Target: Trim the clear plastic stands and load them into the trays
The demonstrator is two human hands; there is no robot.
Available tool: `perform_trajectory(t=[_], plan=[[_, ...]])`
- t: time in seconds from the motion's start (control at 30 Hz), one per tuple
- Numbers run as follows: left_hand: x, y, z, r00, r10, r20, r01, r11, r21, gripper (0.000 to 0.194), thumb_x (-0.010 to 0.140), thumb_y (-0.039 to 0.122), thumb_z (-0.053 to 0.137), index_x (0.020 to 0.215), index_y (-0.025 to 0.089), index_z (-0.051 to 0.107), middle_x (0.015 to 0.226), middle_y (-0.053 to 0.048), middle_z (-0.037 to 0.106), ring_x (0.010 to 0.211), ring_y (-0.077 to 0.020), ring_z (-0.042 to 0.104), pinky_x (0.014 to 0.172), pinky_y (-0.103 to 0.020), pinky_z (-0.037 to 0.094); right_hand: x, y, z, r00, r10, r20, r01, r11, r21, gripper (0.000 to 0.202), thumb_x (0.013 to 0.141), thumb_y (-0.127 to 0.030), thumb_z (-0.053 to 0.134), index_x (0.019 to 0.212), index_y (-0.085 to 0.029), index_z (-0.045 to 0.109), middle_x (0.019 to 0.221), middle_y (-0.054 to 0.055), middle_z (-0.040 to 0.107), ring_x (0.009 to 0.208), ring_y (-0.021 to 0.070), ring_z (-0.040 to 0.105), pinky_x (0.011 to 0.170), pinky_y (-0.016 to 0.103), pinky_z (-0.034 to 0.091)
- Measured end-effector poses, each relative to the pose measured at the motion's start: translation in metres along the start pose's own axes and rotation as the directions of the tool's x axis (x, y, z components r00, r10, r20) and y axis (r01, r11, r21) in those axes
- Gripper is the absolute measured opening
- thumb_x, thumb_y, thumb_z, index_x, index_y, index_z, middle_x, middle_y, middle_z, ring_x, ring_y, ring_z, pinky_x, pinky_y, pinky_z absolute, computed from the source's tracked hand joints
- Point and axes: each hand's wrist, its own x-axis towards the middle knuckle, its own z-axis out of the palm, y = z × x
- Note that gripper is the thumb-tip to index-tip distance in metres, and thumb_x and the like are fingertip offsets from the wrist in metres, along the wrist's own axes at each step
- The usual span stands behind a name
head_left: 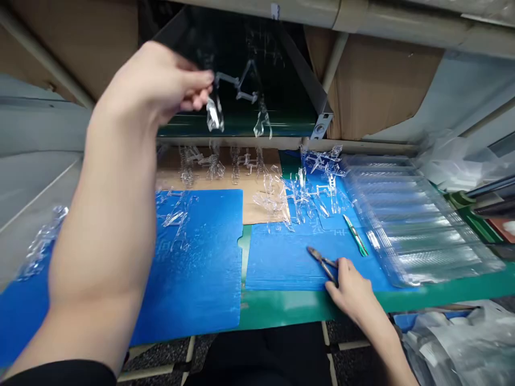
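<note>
Raised at the upper middle, my left hand (183, 86) is closed on a clear plastic piece (237, 86), a branching frame with transparent parts hanging at both sides. It hangs in front of the dark opening above the bench. Down on the right blue sheet (277, 262), my right hand (352, 284) grips the handles of metal pliers (322, 262), whose jaws point up and left. A green cutter knife (355, 236) lies just beyond that hand. Several clear plastic pieces (300, 195) lie in a pile behind the pliers.
A clear ribbed tray (414, 214) lies at the right. More clear pieces rest on the brown cardboard (257, 198), the left blue sheet (201, 268) and at the far left. The metal-edged dark opening (281, 80) is overhead. Plastic bags (462, 343) fill the lower right.
</note>
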Motion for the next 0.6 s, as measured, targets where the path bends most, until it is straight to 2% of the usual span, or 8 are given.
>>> perform_trajectory(t=[0.07, 0.1, 0.2, 0.23, 0.27, 0.4, 0.5, 0.6], plan=[[-0.084, -0.038, -0.010, 0.995, 0.102, -0.018, -0.103, 0.987, -0.122, 0.039, 0.100, 0.056, 0.071, 0.084, 0.020, 0.073, 0.078, 0.000, 0.069, 0.083, -0.0179, 0.073, 0.068, -0.028, 0.049, -0.022, -0.006, 0.008, 0.983, -0.154, 0.102, 0.132, 0.972, 0.195, 0.028, 0.103, -0.031, 0.043, 0.124, -0.021, 0.058, 0.114, 0.012, 0.068, 0.100, 0.0294, 0.069, 0.089, 0.042, 0.057], [-0.126, -0.057, -0.008, 0.996, 0.080, -0.031, -0.085, 0.979, -0.187, 0.041, 0.097, 0.058, 0.076, 0.076, 0.023, 0.071, 0.070, 0.001, 0.067, 0.069, -0.0152, 0.066, 0.060, -0.029, 0.048, -0.035, -0.013, 0.014, 0.957, -0.251, 0.146, 0.181, 0.909, 0.375, 0.032, 0.105, -0.034, 0.039, 0.129, -0.023, 0.057, 0.111, 0.010, 0.067, 0.097, 0.0261, 0.067, 0.085, 0.037, 0.057], [-0.238, -0.107, 0.022, 0.992, -0.126, 0.003, 0.114, 0.892, -0.438, 0.038, 0.093, 0.056, 0.083, 0.078, 0.024, 0.069, 0.062, 0.003, 0.065, 0.047, -0.0100, 0.053, 0.047, -0.026, 0.041, -0.069, -0.049, 0.036, 0.837, -0.518, 0.175, 0.106, 0.468, 0.877, 0.032, 0.108, -0.045, 0.043, 0.127, -0.025, 0.056, 0.100, 0.003, 0.056, 0.083, 0.0201, 0.056, 0.073, 0.031, 0.049], [-0.268, -0.120, 0.037, 0.984, -0.166, 0.059, 0.173, 0.844, -0.507, 0.039, 0.092, 0.057, 0.084, 0.080, 0.022, 0.070, 0.062, 0.003, 0.066, 0.046, -0.0099, 0.055, 0.046, -0.025, 0.042, -0.077, -0.064, 0.043, 0.797, -0.575, 0.184, 0.036, 0.350, 0.936, 0.029, 0.108, -0.048, 0.049, 0.122, -0.024, 0.058, 0.097, 0.001, 0.052, 0.080, 0.0183, 0.051, 0.073, 0.030, 0.046], [-0.293, -0.133, 0.052, 0.977, -0.200, 0.071, 0.203, 0.784, -0.587, 0.042, 0.091, 0.058, 0.086, 0.079, 0.021, 0.070, 0.060, 0.002, 0.065, 0.042, -0.0094, 0.054, 0.043, -0.024, 0.039, -0.084, -0.079, 0.049, 0.763, -0.612, 0.210, -0.014, 0.309, 0.951, 0.027, 0.108, -0.049, 0.055, 0.118, -0.024, 0.059, 0.096, 0.000, 0.050, 0.079, 0.0169, 0.047, 0.074, 0.030, 0.044], [-0.354, -0.167, 0.098, 0.935, -0.281, 0.215, 0.346, 0.603, -0.719, 0.042, 0.098, 0.054, 0.082, 0.082, 0.017, 0.070, 0.061, 0.001, 0.065, 0.042, -0.0073, 0.056, 0.043, -0.019, 0.039, -0.093, -0.121, 0.064, 0.703, -0.608, 0.369, -0.075, 0.453, 0.888, 0.027, 0.113, -0.047, 0.058, 0.127, -0.025, 0.060, 0.102, 0.000, 0.056, 0.087, 0.0173, 0.051, 0.085, 0.033, 0.044], [-0.369, -0.175, 0.105, 0.927, -0.257, 0.272, 0.372, 0.560, -0.740, 0.039, 0.103, 0.048, 0.077, 0.082, 0.017, 0.069, 0.064, 0.002, 0.066, 0.044, -0.0070, 0.059, 0.047, -0.018, 0.045, -0.090, -0.135, 0.069, 0.695, -0.567, 0.442, -0.050, 0.575, 0.817, 0.027, 0.115, -0.049, 0.056, 0.130, -0.027, 0.061, 0.112, 0.002, 0.063, 0.100, 0.0205, 0.059, 0.098, 0.038, 0.046], [-0.374, -0.177, 0.102, 0.919, -0.226, 0.322, 0.393, 0.546, -0.740, 0.037, 0.106, 0.044, 0.075, 0.081, 0.017, 0.069, 0.065, 0.002, 0.067, 0.045, -0.0070, 0.060, 0.049, -0.017, 0.047, -0.090, -0.142, 0.070, 0.725, -0.521, 0.450, -0.022, 0.636, 0.771, 0.028, 0.115, -0.052, 0.055, 0.129, -0.029, 0.062, 0.128, 0.004, 0.069, 0.119, 0.0247, 0.063, 0.109, 0.041, 0.045]])
